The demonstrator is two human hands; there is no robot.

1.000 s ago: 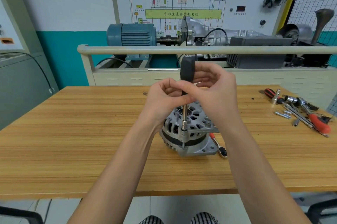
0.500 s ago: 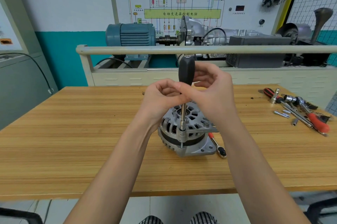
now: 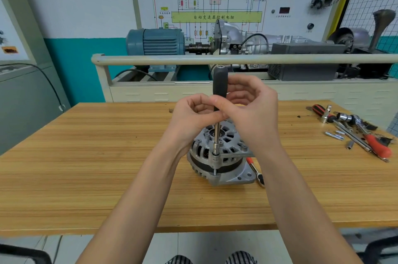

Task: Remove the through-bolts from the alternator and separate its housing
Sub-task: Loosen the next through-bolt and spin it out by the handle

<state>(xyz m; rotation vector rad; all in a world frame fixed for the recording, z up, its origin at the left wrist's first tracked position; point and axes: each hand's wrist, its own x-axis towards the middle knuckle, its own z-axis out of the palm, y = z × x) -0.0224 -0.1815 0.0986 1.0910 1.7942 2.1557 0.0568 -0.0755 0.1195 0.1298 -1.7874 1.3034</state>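
The alternator (image 3: 221,156) sits in the middle of the wooden surface (image 3: 86,167), flat on its wide end. A driver (image 3: 219,91) with a black grip stands straight up on it. Its thin metal tip meets a bolt (image 3: 215,153) on the near edge of the housing. The left hand (image 3: 193,117) pinches the driver low on the grip with curled fingers. The right hand (image 3: 252,111) curls round the grip from the other side, thumb touching it. A ratchet (image 3: 256,172) lies just beside the alternator. More tools (image 3: 355,130) lie far off on the right.
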